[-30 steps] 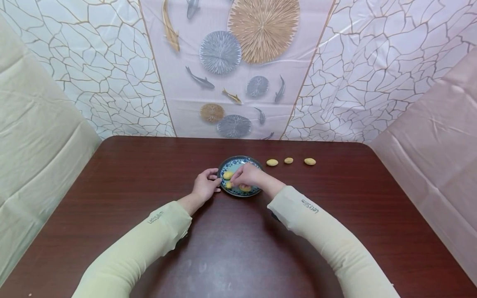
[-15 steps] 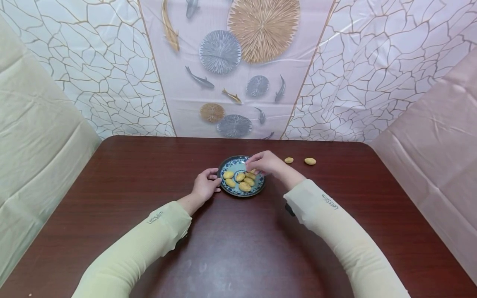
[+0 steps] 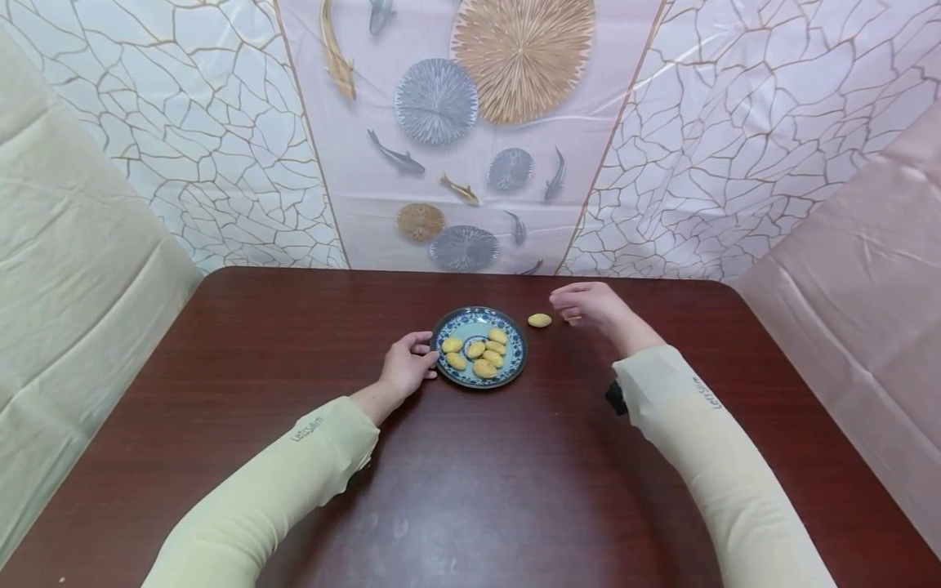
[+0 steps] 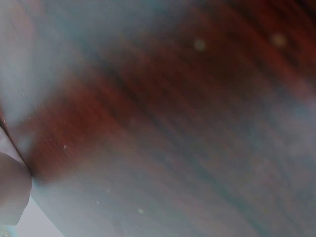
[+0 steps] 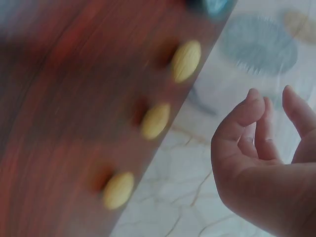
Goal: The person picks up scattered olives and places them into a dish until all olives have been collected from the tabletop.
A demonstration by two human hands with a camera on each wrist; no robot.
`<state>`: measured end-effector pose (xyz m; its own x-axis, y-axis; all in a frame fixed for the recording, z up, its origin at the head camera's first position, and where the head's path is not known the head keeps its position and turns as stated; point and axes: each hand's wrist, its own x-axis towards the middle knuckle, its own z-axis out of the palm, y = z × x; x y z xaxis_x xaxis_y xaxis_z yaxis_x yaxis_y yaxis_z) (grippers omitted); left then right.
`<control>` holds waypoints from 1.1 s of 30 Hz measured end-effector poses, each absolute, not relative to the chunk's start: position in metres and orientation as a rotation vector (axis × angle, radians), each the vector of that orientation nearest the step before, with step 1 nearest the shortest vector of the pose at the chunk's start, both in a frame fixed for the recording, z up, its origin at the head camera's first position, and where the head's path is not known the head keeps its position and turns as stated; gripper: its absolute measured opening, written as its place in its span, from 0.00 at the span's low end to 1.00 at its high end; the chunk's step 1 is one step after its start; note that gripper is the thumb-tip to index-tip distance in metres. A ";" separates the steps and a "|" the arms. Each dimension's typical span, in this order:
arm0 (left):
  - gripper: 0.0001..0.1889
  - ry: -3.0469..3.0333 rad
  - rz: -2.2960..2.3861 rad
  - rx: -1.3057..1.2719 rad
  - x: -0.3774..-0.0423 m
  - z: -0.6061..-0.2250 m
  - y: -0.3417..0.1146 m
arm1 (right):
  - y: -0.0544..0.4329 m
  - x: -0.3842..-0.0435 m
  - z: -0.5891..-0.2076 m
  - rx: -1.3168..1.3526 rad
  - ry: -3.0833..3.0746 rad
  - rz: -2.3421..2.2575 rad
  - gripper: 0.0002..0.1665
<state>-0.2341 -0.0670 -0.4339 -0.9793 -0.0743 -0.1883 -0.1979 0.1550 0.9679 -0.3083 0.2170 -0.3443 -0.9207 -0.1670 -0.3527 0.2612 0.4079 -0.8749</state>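
My left hand rests its relaxed fingers at the left rim of a blue-patterned plate. A fingertip of it shows in the left wrist view. Several yellow, oval, nut-like pieces lie on the plate. To its right, my right hand is above the table, fingers loosely bent and nothing between thumb and forefinger. Three similar pieces lie in a row in the right wrist view: one nearest the plate, a middle one and a far one. In the head view the hand hides the far piece and partly covers the middle one.
The dark red-brown wooden table reaches back to a patterned wall cloth. Its back edge runs just behind the row of pieces. Pale fabric hangs along the right side, and more on the left.
My right hand has moved right, from over the plate past its right rim to the loose pieces, uncovering the pieces on the plate. My left hand stays at the rim.
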 end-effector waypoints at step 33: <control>0.21 2.331 1.947 -0.273 -0.235 -0.435 -0.069 | 0.290 -0.324 -0.391 0.498 2.412 -1.430 0.37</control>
<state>-0.2355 -0.0689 -0.4346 -0.9798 -0.0777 -0.1842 -0.1951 0.1709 0.9658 -0.3243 0.2903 -0.3913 -0.8973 0.1446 -0.4170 0.4353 0.4464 -0.7819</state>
